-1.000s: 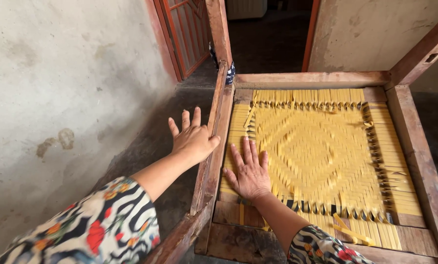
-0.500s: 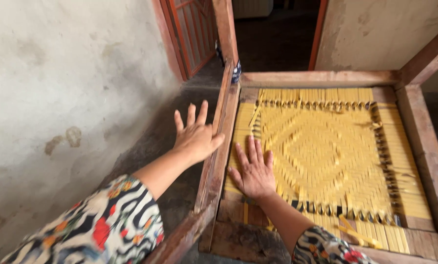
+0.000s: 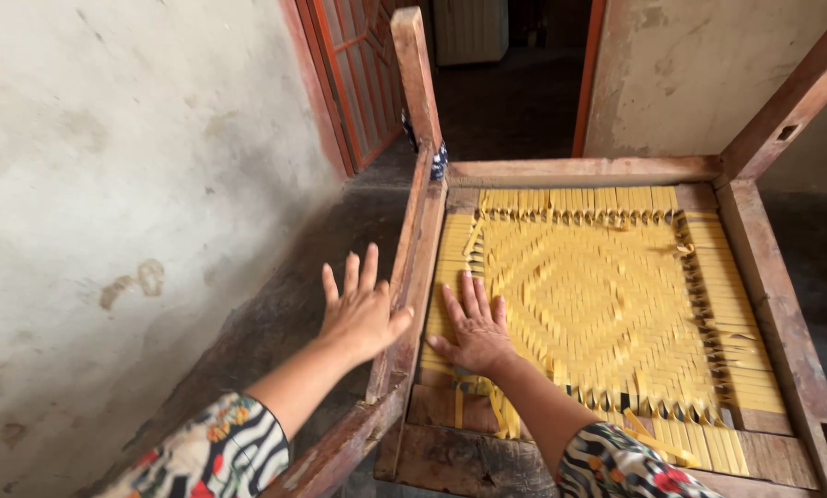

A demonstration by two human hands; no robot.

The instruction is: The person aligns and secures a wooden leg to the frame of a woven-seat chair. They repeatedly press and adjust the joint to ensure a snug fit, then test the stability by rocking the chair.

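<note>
A wooden cot frame (image 3: 579, 170) lies low in front of me, strung with a yellow woven strap mat (image 3: 607, 304) in a diamond pattern. My left hand (image 3: 361, 312) hangs over the frame's left side rail (image 3: 413, 267), fingers spread, thumb touching the rail. Flat on the yellow weave near its front left corner rests my right hand (image 3: 473, 330), palm down, fingers apart. Neither hand holds anything. Both arms wear patterned sleeves.
A rough plastered wall (image 3: 109, 184) rises on the left. A red wooden door (image 3: 353, 74) stands at the back beside a dark doorway (image 3: 515, 83). Two upright frame legs (image 3: 415, 69) rise at the far corners. Dark floor (image 3: 275, 314) lies left of the rail.
The view has shifted slightly, so both hands sit lower in the picture. My left hand has settled closer to the side rail. My right hand stays flat on the weave.
</note>
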